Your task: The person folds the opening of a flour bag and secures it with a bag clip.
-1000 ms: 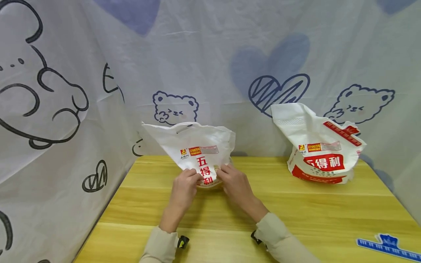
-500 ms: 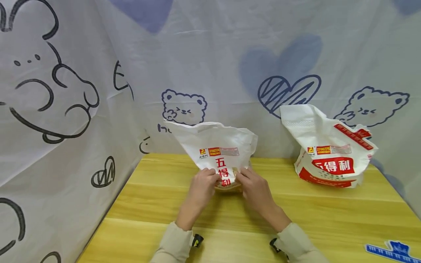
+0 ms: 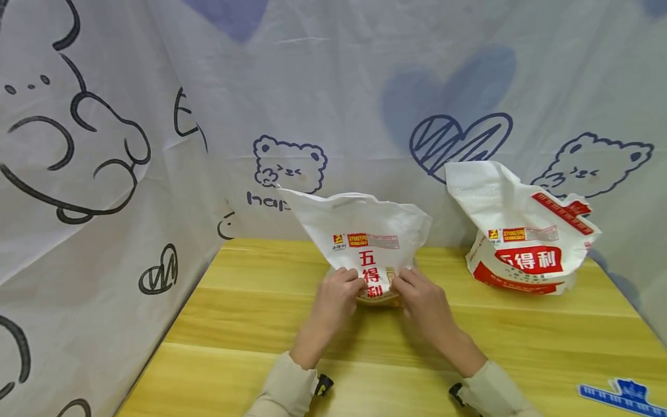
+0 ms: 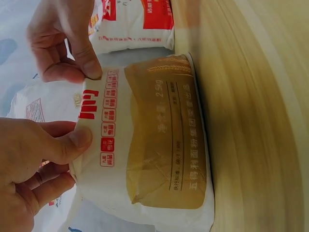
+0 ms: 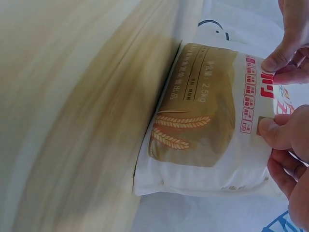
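A white flour bag (image 3: 383, 231) with red characters stands upright on the table, its wide top flaring above the hands. My left hand (image 3: 334, 298) pinches the bag's front on its left side, thumb toward me. On the right side, my right hand (image 3: 428, 304) pinches a fold of the same front between thumb and fingers. Below the pinched fold, the left wrist view shows the brown printed panel (image 4: 166, 140) marked 2.5kg. In the right wrist view the bag's lower front (image 5: 203, 106) shows wheat ears, and its base meets the table.
A second white flour bag (image 3: 513, 255) stands at the back right, folded over at top with a red clip (image 3: 563, 213) on it. A blue clip (image 3: 620, 397) lies at the table's front right. Patterned cloth (image 3: 344, 104) hangs behind the wooden table (image 3: 234, 324).
Both hands have moved right with the flour bag, bringing it nearer the second bag. Their grip on its front stays the same. The head view has also shifted slightly.
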Available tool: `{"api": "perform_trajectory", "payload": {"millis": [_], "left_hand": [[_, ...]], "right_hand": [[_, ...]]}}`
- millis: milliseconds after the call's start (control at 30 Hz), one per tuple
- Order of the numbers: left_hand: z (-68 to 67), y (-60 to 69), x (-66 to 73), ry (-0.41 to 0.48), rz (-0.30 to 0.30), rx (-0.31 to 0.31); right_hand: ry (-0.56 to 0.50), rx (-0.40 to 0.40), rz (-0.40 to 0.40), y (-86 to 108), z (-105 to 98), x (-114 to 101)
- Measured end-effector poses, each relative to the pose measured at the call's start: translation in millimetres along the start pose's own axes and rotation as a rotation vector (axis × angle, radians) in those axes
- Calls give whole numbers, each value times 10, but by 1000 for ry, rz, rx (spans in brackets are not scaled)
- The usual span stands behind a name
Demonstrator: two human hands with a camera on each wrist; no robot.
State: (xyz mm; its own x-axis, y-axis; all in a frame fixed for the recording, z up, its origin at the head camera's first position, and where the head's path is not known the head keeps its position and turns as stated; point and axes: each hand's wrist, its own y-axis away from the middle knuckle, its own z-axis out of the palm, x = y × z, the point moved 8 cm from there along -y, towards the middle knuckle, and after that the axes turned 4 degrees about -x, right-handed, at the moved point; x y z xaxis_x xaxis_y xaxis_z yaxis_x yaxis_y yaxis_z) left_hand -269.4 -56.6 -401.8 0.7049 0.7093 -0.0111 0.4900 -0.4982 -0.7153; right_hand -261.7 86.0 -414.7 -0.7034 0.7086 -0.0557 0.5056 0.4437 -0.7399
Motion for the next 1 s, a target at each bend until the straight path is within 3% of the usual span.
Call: {"api": "perform_trajectory", "payload": {"millis": [233, 567, 800, 1000], "left_hand": [[-7, -64, 68, -18, 7, -42], [2, -26, 248, -61, 40, -98], [-7, -30, 407, -90, 51, -161], [-23, -33, 471, -107, 49, -203]], "right_hand": [[-2, -4, 1, 11, -94, 14], [-7, -30, 17, 157, -165, 17], [-13, -2, 11, 276, -285, -13], [9, -40, 4, 290, -358, -71]]}}
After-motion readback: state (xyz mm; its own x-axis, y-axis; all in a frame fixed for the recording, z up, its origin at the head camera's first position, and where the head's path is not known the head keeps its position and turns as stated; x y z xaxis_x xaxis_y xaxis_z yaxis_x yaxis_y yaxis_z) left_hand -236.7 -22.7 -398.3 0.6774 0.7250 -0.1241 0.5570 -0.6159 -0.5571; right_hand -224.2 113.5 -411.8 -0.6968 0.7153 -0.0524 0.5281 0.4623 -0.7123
